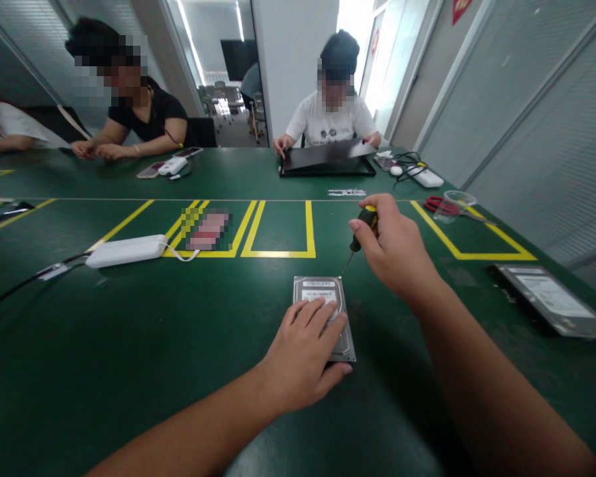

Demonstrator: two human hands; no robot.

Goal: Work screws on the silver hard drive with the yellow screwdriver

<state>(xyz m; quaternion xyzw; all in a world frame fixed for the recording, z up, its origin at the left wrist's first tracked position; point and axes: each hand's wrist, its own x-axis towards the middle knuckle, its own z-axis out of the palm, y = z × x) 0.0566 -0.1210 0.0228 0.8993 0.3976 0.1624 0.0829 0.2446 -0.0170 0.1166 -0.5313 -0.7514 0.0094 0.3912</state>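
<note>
A silver hard drive (pixel 319 283) with a white label lies on the green table in front of me. My left hand (pixel 305 344) holds it down, fingers across its top and thumb by its near right corner; it covers much of the label. In my right hand (pixel 390 238) is a screwdriver (pixel 363 228) with a black and yellow handle, gripped between thumb and fingers. Its thin shaft slants down to the drive's far right corner. The tip is at or very near that corner; whether it sits in a screw I cannot tell.
A second hard drive (pixel 551 295) lies at the right. Red-handled scissors (pixel 442 207) and a clear plastic cup (pixel 459 199) are behind it. A white power bank (pixel 126 252) with cables stands left. Yellow tape (pixel 278 254) marks the table (pixel 153 371). Across it, a person handles a black panel (pixel 328 159).
</note>
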